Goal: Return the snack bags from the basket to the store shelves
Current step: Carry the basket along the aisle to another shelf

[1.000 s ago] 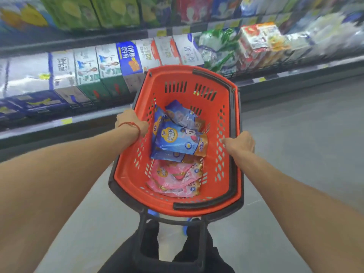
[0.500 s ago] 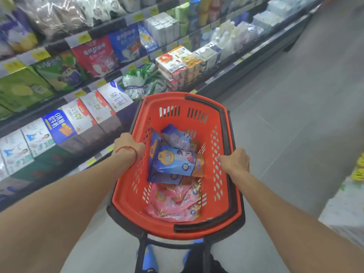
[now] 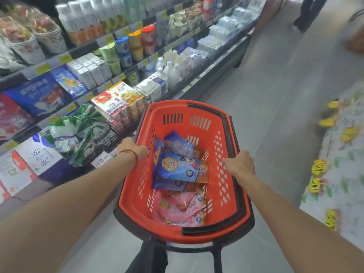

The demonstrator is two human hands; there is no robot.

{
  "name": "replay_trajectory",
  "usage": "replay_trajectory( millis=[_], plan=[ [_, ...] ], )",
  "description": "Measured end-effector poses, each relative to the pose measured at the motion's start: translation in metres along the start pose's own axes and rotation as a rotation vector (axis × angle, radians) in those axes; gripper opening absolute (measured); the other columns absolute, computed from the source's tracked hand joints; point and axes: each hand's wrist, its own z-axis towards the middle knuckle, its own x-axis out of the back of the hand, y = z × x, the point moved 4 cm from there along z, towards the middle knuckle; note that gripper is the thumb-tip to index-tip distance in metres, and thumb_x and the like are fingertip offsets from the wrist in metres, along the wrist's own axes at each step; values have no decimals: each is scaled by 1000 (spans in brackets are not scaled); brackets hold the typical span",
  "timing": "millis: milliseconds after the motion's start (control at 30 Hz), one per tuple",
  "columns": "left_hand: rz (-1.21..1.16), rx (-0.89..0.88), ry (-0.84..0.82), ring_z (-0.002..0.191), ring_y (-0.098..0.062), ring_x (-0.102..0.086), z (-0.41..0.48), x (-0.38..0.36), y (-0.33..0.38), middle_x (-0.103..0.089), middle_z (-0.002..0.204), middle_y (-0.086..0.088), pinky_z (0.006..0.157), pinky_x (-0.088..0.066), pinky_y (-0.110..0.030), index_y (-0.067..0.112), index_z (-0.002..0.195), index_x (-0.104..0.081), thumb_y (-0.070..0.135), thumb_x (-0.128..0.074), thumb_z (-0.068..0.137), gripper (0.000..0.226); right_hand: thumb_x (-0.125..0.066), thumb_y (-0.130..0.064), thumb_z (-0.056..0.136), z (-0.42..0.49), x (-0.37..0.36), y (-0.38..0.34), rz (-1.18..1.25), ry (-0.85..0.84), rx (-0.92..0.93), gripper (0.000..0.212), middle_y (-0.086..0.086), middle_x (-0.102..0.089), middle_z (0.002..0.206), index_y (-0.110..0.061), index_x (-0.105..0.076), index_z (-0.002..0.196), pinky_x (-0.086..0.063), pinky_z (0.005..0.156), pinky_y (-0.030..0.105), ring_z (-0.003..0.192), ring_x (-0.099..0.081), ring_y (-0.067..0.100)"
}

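Gripping the red basket (image 3: pixel 171 108) by both long sides: left hand (image 3: pixel 134 149) curled over the left rim, with a red string (image 3: pixel 131 154) round the wrist; right hand (image 3: pixel 241 164) curled over the right rim, on the black handle (image 3: pixel 229 134) folded flat along that side. Between the two hands, down on the basket's bottom, blue snack bags (image 3: pixel 181 168) in a crooked pile, the top one face up. Nearer the body than either hand, pink snack bags (image 3: pixel 179 208) lying flat, touching the near edge of the blue ones. Below the basket's near end, a black cart frame (image 3: pixel 197 249) and a dark trouser leg (image 3: pixel 149 259). Outward from the left hand, store shelves (image 3: pixel 110 39) running away up the aisle; just beside that hand, green-and-white bags (image 3: pixel 78 131); farther ahead of it, white bottles (image 3: pixel 173 69) and coloured cups (image 3: pixel 128 48). Outward from the right hand and well apart, a pale stack of packs with yellow markings (image 3: pixel 338 164), blurred. Ahead of both hands, grey floor (image 3: pixel 275 107). No bag lifted out of the basket yet.
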Motion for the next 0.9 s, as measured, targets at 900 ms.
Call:
replay_trajectory(
  millis=[900],
  plan=[
    [173, -157, -120, 93, -38, -66, 350, -197, 580, -67, 103, -23, 79, -58, -42, -4, 101, -64, 20, -74, 74, 37, -76, -40, 87, 572, 146, -174, 223, 49, -186, 38, 7, -71, 91, -8, -62, 101, -51, 58, 28, 74, -70, 21]
  ],
)
